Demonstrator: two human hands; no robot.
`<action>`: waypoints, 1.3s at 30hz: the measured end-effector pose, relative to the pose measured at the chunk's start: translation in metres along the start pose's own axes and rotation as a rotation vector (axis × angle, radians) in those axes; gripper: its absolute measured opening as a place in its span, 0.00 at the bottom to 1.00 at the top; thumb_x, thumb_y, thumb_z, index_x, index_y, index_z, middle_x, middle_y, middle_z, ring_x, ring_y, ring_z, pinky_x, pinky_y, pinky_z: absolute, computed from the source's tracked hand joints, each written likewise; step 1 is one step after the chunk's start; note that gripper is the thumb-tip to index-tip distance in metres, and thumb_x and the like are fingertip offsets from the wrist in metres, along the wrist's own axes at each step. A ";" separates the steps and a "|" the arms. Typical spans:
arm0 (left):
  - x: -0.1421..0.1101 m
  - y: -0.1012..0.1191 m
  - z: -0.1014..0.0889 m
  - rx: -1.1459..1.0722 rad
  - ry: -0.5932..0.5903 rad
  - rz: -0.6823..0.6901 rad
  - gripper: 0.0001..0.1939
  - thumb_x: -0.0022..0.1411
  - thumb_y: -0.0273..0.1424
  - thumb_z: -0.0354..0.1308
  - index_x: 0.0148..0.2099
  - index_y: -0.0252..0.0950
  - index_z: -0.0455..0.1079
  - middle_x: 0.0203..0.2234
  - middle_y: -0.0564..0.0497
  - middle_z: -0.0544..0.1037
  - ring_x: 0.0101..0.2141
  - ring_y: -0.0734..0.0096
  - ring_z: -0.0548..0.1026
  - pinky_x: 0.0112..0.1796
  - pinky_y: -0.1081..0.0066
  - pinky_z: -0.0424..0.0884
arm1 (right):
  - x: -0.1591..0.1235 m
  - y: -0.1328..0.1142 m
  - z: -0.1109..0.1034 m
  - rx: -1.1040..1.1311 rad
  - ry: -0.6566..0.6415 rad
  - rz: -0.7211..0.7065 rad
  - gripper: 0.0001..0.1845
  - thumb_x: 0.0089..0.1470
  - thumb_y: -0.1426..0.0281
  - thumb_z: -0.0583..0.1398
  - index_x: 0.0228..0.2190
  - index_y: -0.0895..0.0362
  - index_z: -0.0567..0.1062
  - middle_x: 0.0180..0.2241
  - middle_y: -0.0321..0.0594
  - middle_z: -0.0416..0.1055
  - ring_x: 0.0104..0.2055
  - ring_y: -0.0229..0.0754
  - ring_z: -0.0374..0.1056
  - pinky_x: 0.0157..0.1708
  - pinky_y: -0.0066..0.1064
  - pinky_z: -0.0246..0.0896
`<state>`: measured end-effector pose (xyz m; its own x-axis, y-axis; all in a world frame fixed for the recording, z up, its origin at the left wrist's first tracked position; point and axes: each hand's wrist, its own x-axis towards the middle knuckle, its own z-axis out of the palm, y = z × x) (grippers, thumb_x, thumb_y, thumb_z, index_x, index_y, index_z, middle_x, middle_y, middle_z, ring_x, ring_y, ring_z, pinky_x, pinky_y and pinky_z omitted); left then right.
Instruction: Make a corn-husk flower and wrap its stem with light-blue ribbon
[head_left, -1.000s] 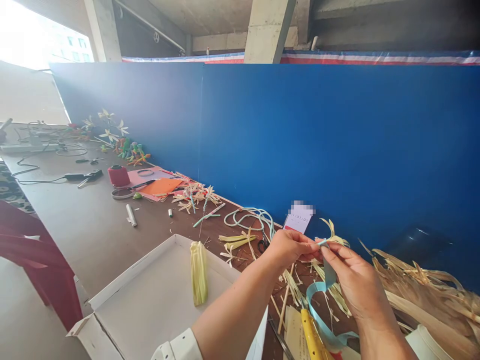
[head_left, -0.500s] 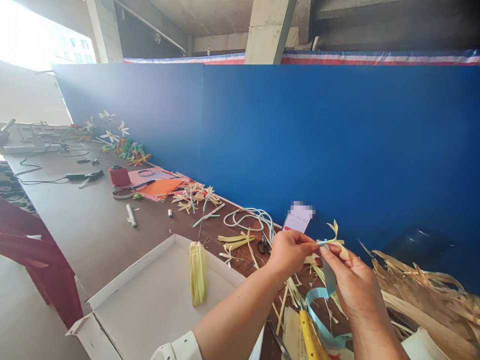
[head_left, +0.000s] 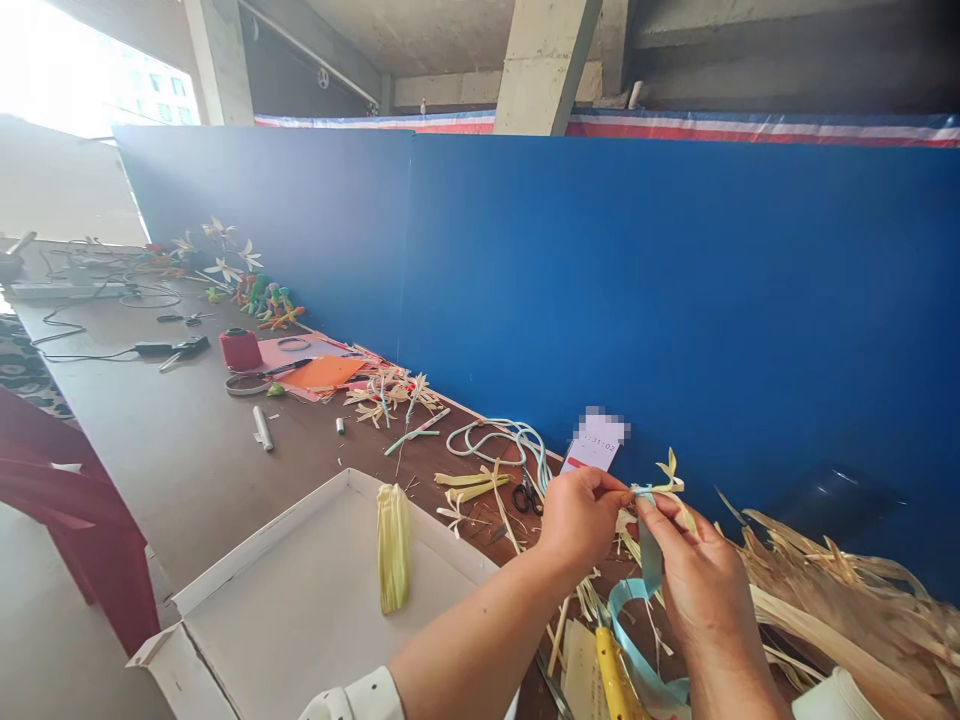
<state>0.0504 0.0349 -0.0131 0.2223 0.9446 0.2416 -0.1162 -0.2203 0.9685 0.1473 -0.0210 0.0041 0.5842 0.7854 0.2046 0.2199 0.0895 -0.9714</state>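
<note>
My left hand (head_left: 579,518) pinches the light-blue wrapped stem of a pale husk flower (head_left: 670,474), its fingertips closed at the stem's end. My right hand (head_left: 701,565) grips the same flower just below its petals, thumb and fingers pressed together. From between the hands hangs a light-blue tape (head_left: 651,562), which loops down onto the table. Below my hands lies a yellow-handled tool (head_left: 616,672), partly cut off by the frame. Black-handled scissors (head_left: 526,496) rest left of my left hand.
A white box lid (head_left: 262,540) holds a bundle of husk (head_left: 394,548). Dried husks (head_left: 847,580) pile up at the right. A phone (head_left: 596,440) leans on the blue partition (head_left: 637,280). Coiled cord (head_left: 506,432), husk flowers (head_left: 390,392) and red thread (head_left: 240,349) lie along the table.
Both hands have stayed together on the flower, with only a slight shift of the fingers. The view has moved a little, and the hanging tape sits slightly further left.
</note>
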 end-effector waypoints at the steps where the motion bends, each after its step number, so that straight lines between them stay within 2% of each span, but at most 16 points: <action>1: 0.000 -0.001 0.000 0.017 0.008 0.015 0.07 0.53 0.33 0.58 0.34 0.37 0.75 0.29 0.52 0.78 0.30 0.72 0.73 0.33 0.74 0.67 | 0.000 -0.001 0.001 0.005 0.005 0.000 0.20 0.39 0.55 0.65 0.32 0.55 0.75 0.30 0.38 0.75 0.32 0.46 0.70 0.33 0.35 0.64; 6: -0.003 0.004 -0.001 0.110 0.062 0.086 0.07 0.54 0.32 0.57 0.34 0.38 0.75 0.29 0.53 0.79 0.30 0.73 0.73 0.34 0.73 0.68 | -0.001 -0.006 0.002 0.046 0.001 0.032 0.20 0.40 0.56 0.65 0.34 0.55 0.75 0.32 0.40 0.76 0.34 0.48 0.70 0.32 0.34 0.64; 11: -0.008 0.013 -0.004 0.228 0.145 0.205 0.06 0.55 0.30 0.57 0.32 0.39 0.75 0.29 0.54 0.78 0.32 0.73 0.73 0.37 0.73 0.67 | -0.004 -0.012 0.005 0.142 -0.059 0.061 0.19 0.44 0.56 0.62 0.35 0.55 0.76 0.33 0.41 0.76 0.35 0.49 0.71 0.34 0.36 0.65; 14: -0.011 0.013 -0.005 0.310 0.161 0.298 0.06 0.57 0.29 0.56 0.33 0.39 0.75 0.30 0.53 0.78 0.33 0.72 0.73 0.38 0.73 0.66 | -0.005 -0.012 0.008 0.111 -0.019 0.042 0.20 0.40 0.55 0.65 0.33 0.55 0.76 0.32 0.40 0.76 0.38 0.49 0.70 0.37 0.35 0.64; 17: -0.014 0.012 -0.004 0.372 0.157 0.348 0.07 0.58 0.29 0.54 0.33 0.39 0.75 0.29 0.53 0.78 0.34 0.72 0.72 0.38 0.73 0.66 | -0.006 -0.013 0.010 0.065 0.057 0.006 0.19 0.37 0.56 0.67 0.31 0.55 0.76 0.31 0.39 0.76 0.39 0.49 0.70 0.39 0.35 0.64; 22: -0.014 0.012 -0.004 0.420 0.125 0.372 0.10 0.60 0.32 0.53 0.35 0.39 0.76 0.29 0.51 0.79 0.33 0.71 0.73 0.38 0.73 0.66 | -0.004 -0.014 0.007 -0.024 0.053 -0.031 0.19 0.39 0.54 0.66 0.29 0.56 0.77 0.31 0.40 0.75 0.39 0.49 0.69 0.40 0.35 0.63; 28: -0.013 0.011 -0.003 0.410 -0.014 0.389 0.15 0.63 0.34 0.48 0.42 0.40 0.76 0.35 0.49 0.79 0.36 0.70 0.74 0.41 0.72 0.67 | 0.012 0.003 -0.009 -0.127 0.080 -0.072 0.22 0.39 0.52 0.66 0.32 0.55 0.76 0.33 0.40 0.76 0.39 0.49 0.69 0.43 0.38 0.59; 30: -0.012 0.010 -0.003 0.376 -0.059 0.355 0.15 0.63 0.35 0.48 0.44 0.41 0.76 0.36 0.50 0.79 0.37 0.69 0.75 0.42 0.72 0.67 | 0.017 0.008 -0.016 -0.241 0.084 -0.093 0.22 0.41 0.50 0.64 0.32 0.55 0.77 0.34 0.40 0.76 0.39 0.51 0.68 0.44 0.40 0.57; 32: -0.009 0.009 -0.004 0.309 -0.091 0.265 0.15 0.61 0.37 0.50 0.45 0.41 0.75 0.37 0.50 0.79 0.37 0.69 0.74 0.41 0.72 0.67 | 0.020 0.009 -0.021 -0.330 0.070 -0.119 0.23 0.42 0.49 0.63 0.30 0.55 0.77 0.33 0.41 0.76 0.39 0.52 0.68 0.43 0.40 0.57; 36: 0.001 0.004 -0.009 0.170 -0.216 0.032 0.17 0.56 0.42 0.55 0.41 0.38 0.77 0.28 0.51 0.78 0.28 0.72 0.72 0.32 0.74 0.66 | 0.021 0.006 -0.024 -0.384 0.018 -0.156 0.22 0.42 0.48 0.62 0.29 0.55 0.77 0.31 0.41 0.76 0.37 0.51 0.69 0.40 0.39 0.58; 39: 0.006 -0.001 -0.010 0.031 -0.283 -0.091 0.16 0.52 0.40 0.59 0.37 0.34 0.77 0.25 0.51 0.76 0.26 0.75 0.69 0.31 0.74 0.66 | 0.018 0.000 -0.023 -0.416 -0.049 -0.141 0.23 0.42 0.48 0.61 0.29 0.54 0.77 0.30 0.40 0.76 0.34 0.50 0.70 0.38 0.38 0.59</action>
<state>0.0420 0.0437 -0.0130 0.4917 0.8565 0.1569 -0.0547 -0.1494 0.9873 0.1760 -0.0213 0.0103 0.4902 0.8125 0.3155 0.5966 -0.0489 -0.8011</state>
